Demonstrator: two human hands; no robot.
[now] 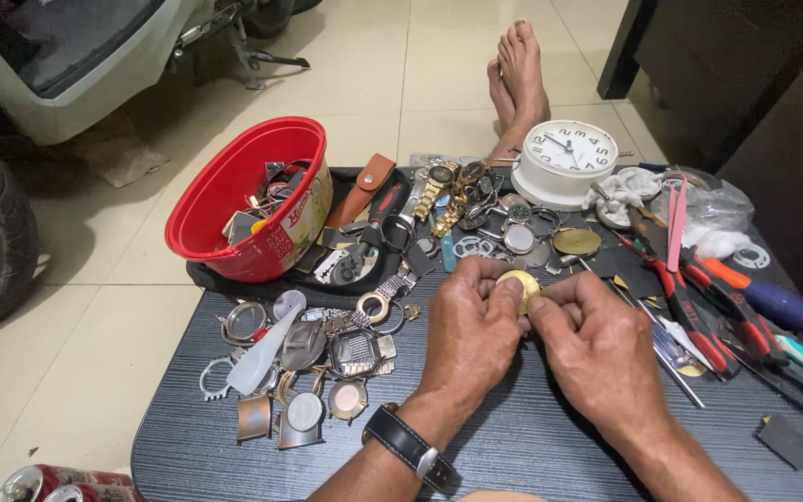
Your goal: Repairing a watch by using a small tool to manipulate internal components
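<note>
Both hands meet over the dark tabletop [532, 437]. The left hand [469, 336] and right hand [597, 349] pinch a small round gold watch part [519, 284] with their fingers. A red bowl [234, 186] sits to the left, a white clock [564, 160] behind.

Small round gold-coloured disc [519, 284], apparently a watch part (whether case back or dial cannot be told), held above the dark table, near its middle. The disc is pinched between the fingertips of the left hand [469, 336] and the right hand [597, 349], which meet around its rim. Only its upper, pale-gold face shows, smooth and slightly domed, tilted toward the camera; its lower edge is hidden behind the fingers. It touches nothing but the two hands and lies clear of the table surface.
</note>
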